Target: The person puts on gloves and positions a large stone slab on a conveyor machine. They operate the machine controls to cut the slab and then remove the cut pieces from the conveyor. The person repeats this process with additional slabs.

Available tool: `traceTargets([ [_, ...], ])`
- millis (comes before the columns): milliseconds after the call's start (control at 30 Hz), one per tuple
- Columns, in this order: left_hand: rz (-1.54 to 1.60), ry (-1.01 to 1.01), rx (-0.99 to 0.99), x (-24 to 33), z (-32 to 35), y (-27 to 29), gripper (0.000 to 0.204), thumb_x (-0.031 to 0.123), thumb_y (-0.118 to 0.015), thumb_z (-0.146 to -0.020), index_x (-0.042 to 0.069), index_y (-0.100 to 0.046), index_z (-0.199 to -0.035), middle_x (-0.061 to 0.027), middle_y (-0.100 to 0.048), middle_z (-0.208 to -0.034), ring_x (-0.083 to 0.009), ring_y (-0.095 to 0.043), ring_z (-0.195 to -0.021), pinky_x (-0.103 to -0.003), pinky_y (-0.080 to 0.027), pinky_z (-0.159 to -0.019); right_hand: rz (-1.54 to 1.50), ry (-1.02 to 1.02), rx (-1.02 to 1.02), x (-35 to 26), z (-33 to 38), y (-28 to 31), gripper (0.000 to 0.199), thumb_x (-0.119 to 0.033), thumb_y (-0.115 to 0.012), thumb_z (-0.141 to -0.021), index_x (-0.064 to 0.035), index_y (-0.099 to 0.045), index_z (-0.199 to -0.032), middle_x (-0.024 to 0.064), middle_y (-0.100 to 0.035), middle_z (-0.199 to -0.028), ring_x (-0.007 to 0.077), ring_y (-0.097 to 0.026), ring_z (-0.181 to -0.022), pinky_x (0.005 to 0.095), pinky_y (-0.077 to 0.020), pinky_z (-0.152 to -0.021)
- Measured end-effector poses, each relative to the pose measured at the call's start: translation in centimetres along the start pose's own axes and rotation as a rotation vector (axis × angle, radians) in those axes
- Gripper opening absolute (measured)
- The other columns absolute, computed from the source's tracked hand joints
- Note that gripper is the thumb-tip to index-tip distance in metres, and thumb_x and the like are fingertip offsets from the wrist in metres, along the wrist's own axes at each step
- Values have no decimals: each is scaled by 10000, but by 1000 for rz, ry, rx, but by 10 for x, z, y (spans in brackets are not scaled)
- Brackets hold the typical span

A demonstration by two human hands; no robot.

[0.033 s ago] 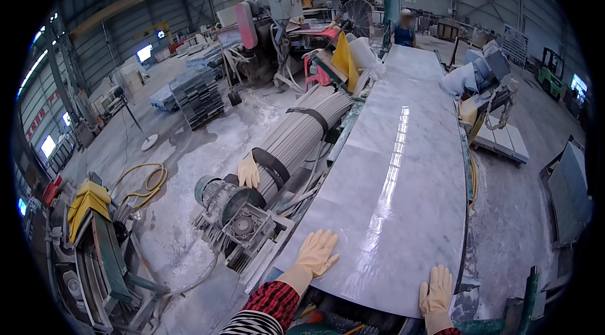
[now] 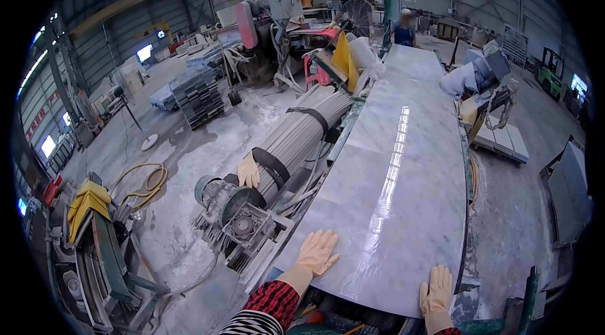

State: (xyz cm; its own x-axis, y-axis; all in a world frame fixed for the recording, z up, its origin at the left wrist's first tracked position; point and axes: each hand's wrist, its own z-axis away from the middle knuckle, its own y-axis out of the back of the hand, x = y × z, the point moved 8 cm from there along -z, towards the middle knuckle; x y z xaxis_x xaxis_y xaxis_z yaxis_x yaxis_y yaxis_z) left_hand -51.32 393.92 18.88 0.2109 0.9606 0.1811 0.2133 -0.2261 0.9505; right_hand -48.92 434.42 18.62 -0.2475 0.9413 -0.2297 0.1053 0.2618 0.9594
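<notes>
A long polished grey-white stone slab (image 2: pixel 403 165) lies flat in front of me and runs away toward the far end of the hall. My left hand (image 2: pixel 317 251), in a pale rubber glove, rests flat on the slab near its near left corner, fingers spread. My right hand (image 2: pixel 436 289), gloved the same way, lies flat on the near right edge of the slab. Neither hand holds anything. A red-and-black checked sleeve covers my left forearm.
Left of the slab stands a dusty machine with a ribbed grey roller (image 2: pixel 296 136), a motor (image 2: pixel 230 212) and a spare glove (image 2: pixel 249 171) on it. Two people (image 2: pixel 403 26) stand at the slab's far end. Stacked tiles (image 2: pixel 195 95), a yellow hose (image 2: pixel 148 180), white slabs (image 2: pixel 501 139).
</notes>
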Motion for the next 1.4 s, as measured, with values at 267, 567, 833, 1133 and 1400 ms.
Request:
traceTargets([
  [267, -13, -5, -109, -1, -3, -4, 697, 522, -529, -973, 108, -405, -1520, -157, -392, -1574, -373, -327, -1462, -500, -238, -1192, 1, 27, 28, -1, 1, 3, 634, -283, -573, -934, 31, -429, -1466, 269, -411, -1535, 487, -316, -1443, 564, -200, -1222],
  [567, 23, -8, -159, -3, -5, -11, 831, 631, -589, -900, 64, -439, -1489, -235, -424, -1523, -425, -387, -1385, -516, -285, -1150, -15, 37, 40, -7, -1, 6, 627, -271, -576, -938, 21, -426, -1472, 287, -401, -1536, 484, -333, -1431, 567, -205, -1217],
  [833, 76, -28, -125, 28, 54, 10, 878, 622, -645, -855, 88, -426, -1517, -211, -384, -1571, -435, -347, -1432, -528, -278, -1175, 41, 100, 70, -11, -1, 1, 588, -236, -547, -972, 15, -427, -1490, 284, -396, -1545, 454, -343, -1442, 518, -230, -1223],
  [1133, 172, 78, -162, 32, 96, -27, 930, 590, -696, -806, 34, -423, -1499, -235, -358, -1585, -443, -307, -1468, -533, -240, -1205, 189, 175, -23, -64, 26, 64, 599, -411, -370, -1094, -7, -405, -1535, 214, -400, -1585, 345, -358, -1471, 483, -213, -1236],
  [1400, 185, 166, -278, 45, 91, -3, 1070, 529, -839, -667, 56, -382, -1511, -194, -321, -1598, -415, -267, -1489, -506, -244, -1210, 351, 348, 47, -39, 18, 30, 502, -299, -408, -1076, -38, -437, -1504, 242, -400, -1574, 398, -381, -1455, 521, -268, -1217],
])
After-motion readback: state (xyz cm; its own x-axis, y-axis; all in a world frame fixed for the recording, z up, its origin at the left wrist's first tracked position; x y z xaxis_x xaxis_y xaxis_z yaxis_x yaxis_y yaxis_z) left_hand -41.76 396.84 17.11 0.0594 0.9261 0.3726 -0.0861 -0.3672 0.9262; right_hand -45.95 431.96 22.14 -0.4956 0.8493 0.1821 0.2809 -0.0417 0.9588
